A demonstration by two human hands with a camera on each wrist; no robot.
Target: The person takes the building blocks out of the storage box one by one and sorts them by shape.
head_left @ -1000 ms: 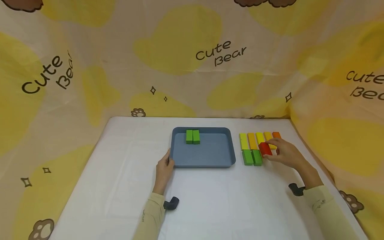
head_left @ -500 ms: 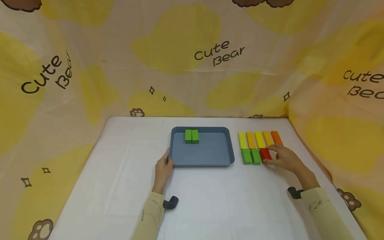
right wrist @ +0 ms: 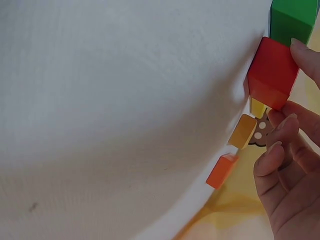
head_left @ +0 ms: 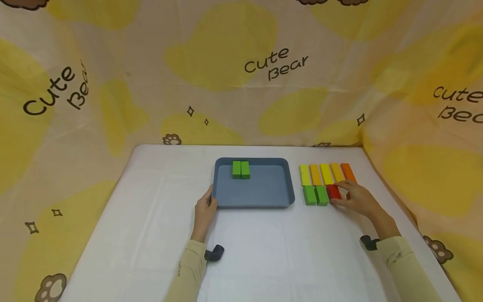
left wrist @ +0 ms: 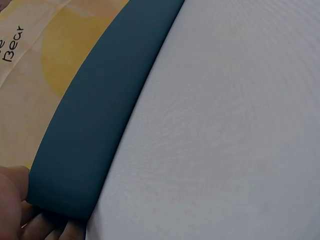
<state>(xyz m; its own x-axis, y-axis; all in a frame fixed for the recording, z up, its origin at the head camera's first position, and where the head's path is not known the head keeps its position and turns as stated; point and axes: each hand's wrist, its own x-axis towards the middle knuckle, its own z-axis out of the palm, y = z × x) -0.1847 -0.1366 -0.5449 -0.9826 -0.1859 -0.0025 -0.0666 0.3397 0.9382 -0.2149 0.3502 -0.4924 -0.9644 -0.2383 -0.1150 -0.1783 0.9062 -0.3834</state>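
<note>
The red block (head_left: pixel 333 192) sits on the white table (head_left: pixel 264 251), in the near row just right of two green blocks (head_left: pixel 315 195), touching the nearer one. The right hand (head_left: pixel 356 198) pinches it, thumb on the near end and fingertips (right wrist: pixel 280 122) on the far side, as the right wrist view plainly shows. Behind it runs a row of five longer blocks, yellow through to an orange block (head_left: pixel 347 171) at the right end. Over to the left, the left hand (head_left: pixel 205 209) rests against the left rim of the blue tray (head_left: pixel 226 203), thumb on the edge; whether the fingers curl under the rim I cannot tell. Two more green blocks (head_left: pixel 240 169) stand side by side near the tray's far wall.

Risk here, in my judgement: the red block is packed tight against its green neighbour and close to the yellow row, so a sideways drag could knock those out of line. A shallow pinch could also let it slip.
</note>
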